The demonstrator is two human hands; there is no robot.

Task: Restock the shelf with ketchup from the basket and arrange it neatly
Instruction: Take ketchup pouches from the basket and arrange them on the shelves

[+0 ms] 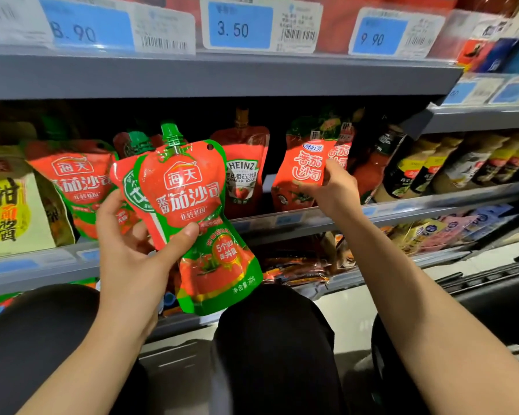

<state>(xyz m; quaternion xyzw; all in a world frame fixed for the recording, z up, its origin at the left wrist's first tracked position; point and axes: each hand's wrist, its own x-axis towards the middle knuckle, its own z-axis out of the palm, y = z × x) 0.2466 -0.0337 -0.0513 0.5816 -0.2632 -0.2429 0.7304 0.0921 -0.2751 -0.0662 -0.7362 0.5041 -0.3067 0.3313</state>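
Ketchup pouch (192,202) front and centre, a red-and-green spouted pack held up in front of the shelf (372,209). The left hand (132,250) has its grip closed round the pack's waist, thumb pressed across the front, fingers wrapped behind, and there's a second pouch (129,187) tucked behind the first in the same hold. Over at two o'clock the right hand (334,190) is up on the shelf, thumb and fingers pinching the lower corner of a red sachet pack (307,166), seemingly straightening that row.

Handling call: this looks soft and squashy, a filled film pack that bulges below the squeeze and will sag or flop if set down carelessly. The film looks glossy, so likely slick. Best hold is where it is now, at the narrow waist, or up at the stiff green cap (171,136) at twelve o'clock.

Room to move: matching pouches (72,187) stand at nine o'clock, the Heinz pouch (243,172) just right of centre. The gap between them looks tight, and the upper shelf edge (216,74) hangs low above, so the pack probably goes in base first, under that lip. Dark bottles (402,163) crowd three o'clock.
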